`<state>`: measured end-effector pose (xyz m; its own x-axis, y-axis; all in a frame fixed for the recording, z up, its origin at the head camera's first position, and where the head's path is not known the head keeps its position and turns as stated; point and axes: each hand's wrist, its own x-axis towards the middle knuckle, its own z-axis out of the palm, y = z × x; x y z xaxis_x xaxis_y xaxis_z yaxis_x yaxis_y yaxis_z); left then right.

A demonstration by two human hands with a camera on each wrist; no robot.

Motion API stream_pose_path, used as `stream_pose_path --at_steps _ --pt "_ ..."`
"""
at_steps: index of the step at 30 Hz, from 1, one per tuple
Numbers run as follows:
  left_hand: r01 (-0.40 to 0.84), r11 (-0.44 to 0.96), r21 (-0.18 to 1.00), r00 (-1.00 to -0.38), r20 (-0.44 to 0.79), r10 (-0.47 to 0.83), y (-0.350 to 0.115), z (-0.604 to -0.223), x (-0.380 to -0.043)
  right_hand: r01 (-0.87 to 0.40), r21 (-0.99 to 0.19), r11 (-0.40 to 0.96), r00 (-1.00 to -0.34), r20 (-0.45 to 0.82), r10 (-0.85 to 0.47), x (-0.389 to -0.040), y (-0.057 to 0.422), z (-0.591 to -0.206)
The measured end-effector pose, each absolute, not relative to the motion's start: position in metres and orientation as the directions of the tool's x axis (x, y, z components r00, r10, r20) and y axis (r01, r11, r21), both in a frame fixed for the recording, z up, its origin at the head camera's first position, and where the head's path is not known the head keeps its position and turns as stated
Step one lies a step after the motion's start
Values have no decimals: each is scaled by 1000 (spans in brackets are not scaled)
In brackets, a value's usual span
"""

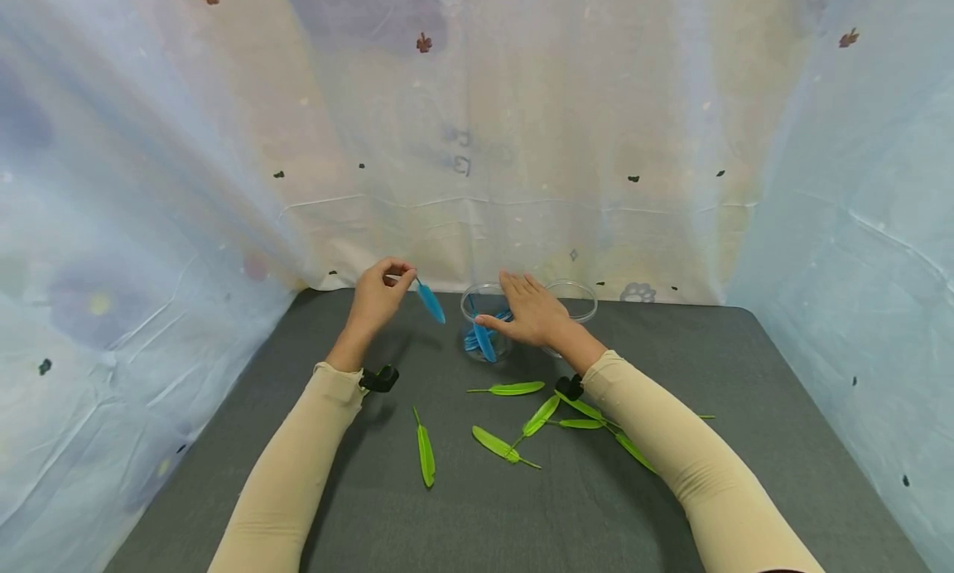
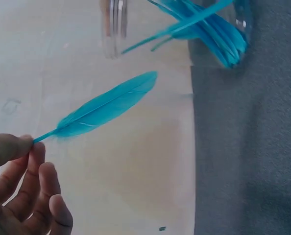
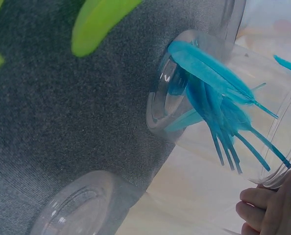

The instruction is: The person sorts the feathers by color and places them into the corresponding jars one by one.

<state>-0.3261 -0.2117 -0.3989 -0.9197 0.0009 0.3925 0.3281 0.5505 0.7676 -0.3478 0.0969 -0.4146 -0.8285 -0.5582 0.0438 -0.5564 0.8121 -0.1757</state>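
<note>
Head view: the left hand pinches a blue feather by its quill; its vane slants down and right from the fingertips, towards the clear jar holding other blue feathers. The right hand, nearer that jar, has fingers straight at its rim, thumb across the front; contact is hard to judge. It partly hides the second jar, and the sleeve covers some green feathers.

Left wrist view: thumb and forefinger grip the quill's end; the vane runs up and right from them. The jar is cut off above.

Right wrist view: fingers just beside the rim, thumb unseen; the held feather barely enters.
</note>
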Motion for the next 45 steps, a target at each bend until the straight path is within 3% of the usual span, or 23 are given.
stream_pose_path --at_steps 9,17,45 --pt "391 493 777 -876 479 -60 -201 -387 -320 -569 -165 806 -821 60 -568 -349 98 -416" --pt "434 460 774 -861 507 -40 -189 -380 -317 -571 -164 804 -820 63 -569 -351 98 -417" --pt "425 515 744 -885 460 66 -157 -404 -322 -556 -161 816 -830 51 -555 -349 96 -415"
